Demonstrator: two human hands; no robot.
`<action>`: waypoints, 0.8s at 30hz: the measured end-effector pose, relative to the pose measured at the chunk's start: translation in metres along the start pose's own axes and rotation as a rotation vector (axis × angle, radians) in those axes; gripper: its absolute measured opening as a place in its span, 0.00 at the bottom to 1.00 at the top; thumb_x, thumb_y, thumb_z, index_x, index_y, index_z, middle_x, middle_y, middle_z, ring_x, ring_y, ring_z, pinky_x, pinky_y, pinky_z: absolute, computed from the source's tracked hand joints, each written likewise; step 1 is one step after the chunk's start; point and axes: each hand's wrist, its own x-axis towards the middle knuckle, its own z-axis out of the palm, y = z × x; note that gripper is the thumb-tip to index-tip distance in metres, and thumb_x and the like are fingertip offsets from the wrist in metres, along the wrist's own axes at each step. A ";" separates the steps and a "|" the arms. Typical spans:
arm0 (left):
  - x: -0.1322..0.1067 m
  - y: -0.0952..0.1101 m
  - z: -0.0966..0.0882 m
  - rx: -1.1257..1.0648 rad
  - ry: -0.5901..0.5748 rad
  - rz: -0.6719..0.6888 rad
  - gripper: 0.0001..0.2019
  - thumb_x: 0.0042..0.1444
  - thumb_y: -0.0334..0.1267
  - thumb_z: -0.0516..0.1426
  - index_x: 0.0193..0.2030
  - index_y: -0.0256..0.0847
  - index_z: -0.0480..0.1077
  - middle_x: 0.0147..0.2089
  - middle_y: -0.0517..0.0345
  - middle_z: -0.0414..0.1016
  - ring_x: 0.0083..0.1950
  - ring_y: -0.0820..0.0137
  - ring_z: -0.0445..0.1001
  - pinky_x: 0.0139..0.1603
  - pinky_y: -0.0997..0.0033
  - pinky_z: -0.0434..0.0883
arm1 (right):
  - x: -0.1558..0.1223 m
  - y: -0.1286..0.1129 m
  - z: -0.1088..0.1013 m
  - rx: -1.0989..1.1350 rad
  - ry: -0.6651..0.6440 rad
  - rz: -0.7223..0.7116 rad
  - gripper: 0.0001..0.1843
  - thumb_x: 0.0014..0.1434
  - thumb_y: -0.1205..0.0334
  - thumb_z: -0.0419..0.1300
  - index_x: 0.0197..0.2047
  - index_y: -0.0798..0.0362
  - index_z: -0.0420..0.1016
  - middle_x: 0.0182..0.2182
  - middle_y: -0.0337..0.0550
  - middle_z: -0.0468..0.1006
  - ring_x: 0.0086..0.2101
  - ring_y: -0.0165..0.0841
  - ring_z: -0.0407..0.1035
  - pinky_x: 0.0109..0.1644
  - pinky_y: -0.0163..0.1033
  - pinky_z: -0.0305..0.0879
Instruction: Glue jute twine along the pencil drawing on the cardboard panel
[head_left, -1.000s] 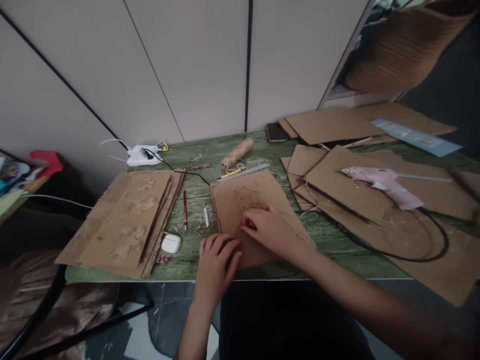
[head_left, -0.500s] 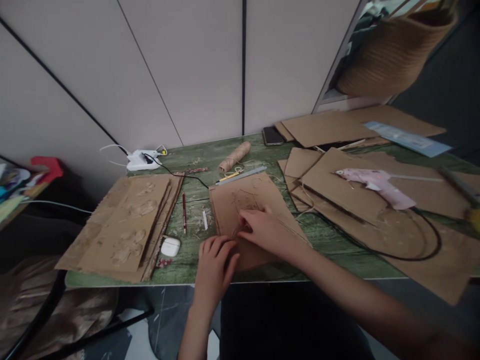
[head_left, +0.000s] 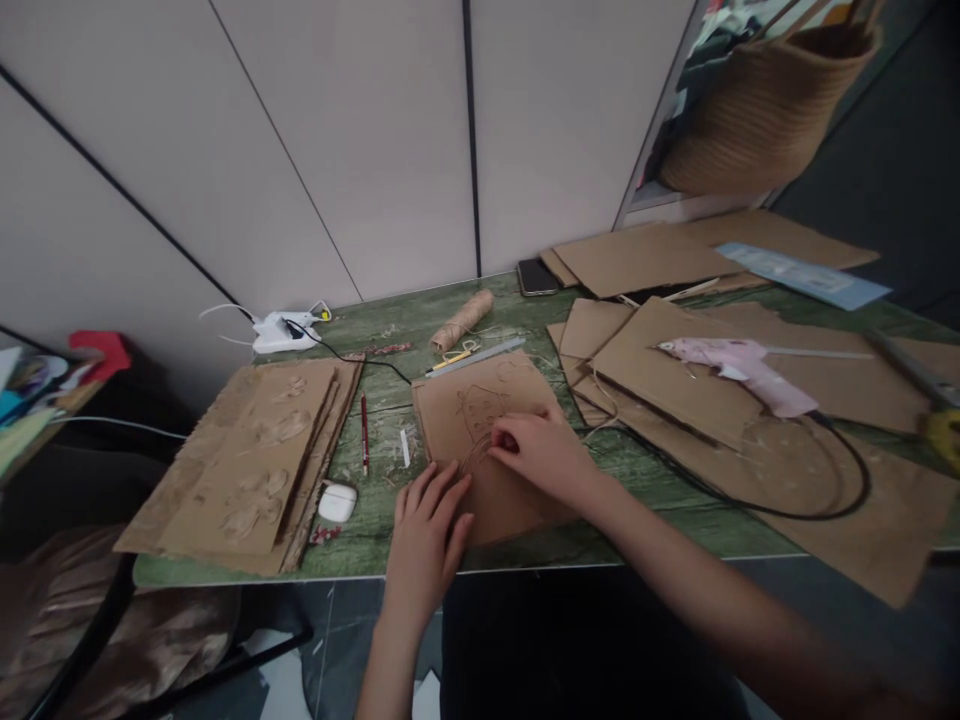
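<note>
In front of me on the green table lies a cardboard sheet with a twine outline on its upper part. My right hand is over the middle of the sheet, thumb and forefinger pinched on a strand of twine. Resting at the sheet's lower left edge, my left hand has its fingers stretched out and holds nothing. Behind the sheet are a roll of twine, a grey ruler-like strip and a yellow pen or cutter.
To the left are stacked cardboard sheets, a white earbud case, a dark red pencil and a white power strip. A pink glue gun lies on cardboard pieces at right, its black cord looping forward. A phone is behind.
My right hand has shifted slightly right and down, and the twine strand now curves at its fingertips. My left hand stays at the sheet's edge. The whole view has shifted a little.
</note>
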 end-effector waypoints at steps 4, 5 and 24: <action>0.001 0.000 0.000 0.012 -0.009 -0.003 0.20 0.69 0.36 0.51 0.66 0.47 0.64 0.69 0.53 0.66 0.71 0.58 0.58 0.67 0.48 0.59 | 0.001 -0.006 -0.002 -0.024 -0.022 0.036 0.06 0.63 0.65 0.61 0.33 0.52 0.74 0.34 0.39 0.82 0.38 0.37 0.74 0.47 0.45 0.51; 0.001 0.000 0.000 0.015 -0.009 -0.003 0.20 0.69 0.35 0.51 0.66 0.47 0.64 0.69 0.53 0.66 0.70 0.58 0.58 0.67 0.49 0.59 | 0.001 -0.007 -0.003 -0.031 -0.027 0.041 0.06 0.63 0.65 0.61 0.33 0.52 0.74 0.34 0.39 0.82 0.38 0.38 0.74 0.47 0.45 0.51; 0.032 0.008 -0.002 0.143 -0.021 0.073 0.18 0.67 0.38 0.54 0.62 0.49 0.68 0.64 0.52 0.70 0.65 0.55 0.63 0.66 0.42 0.58 | -0.005 0.031 -0.013 0.095 0.075 -0.014 0.07 0.61 0.69 0.57 0.35 0.51 0.75 0.35 0.41 0.82 0.38 0.38 0.73 0.51 0.48 0.49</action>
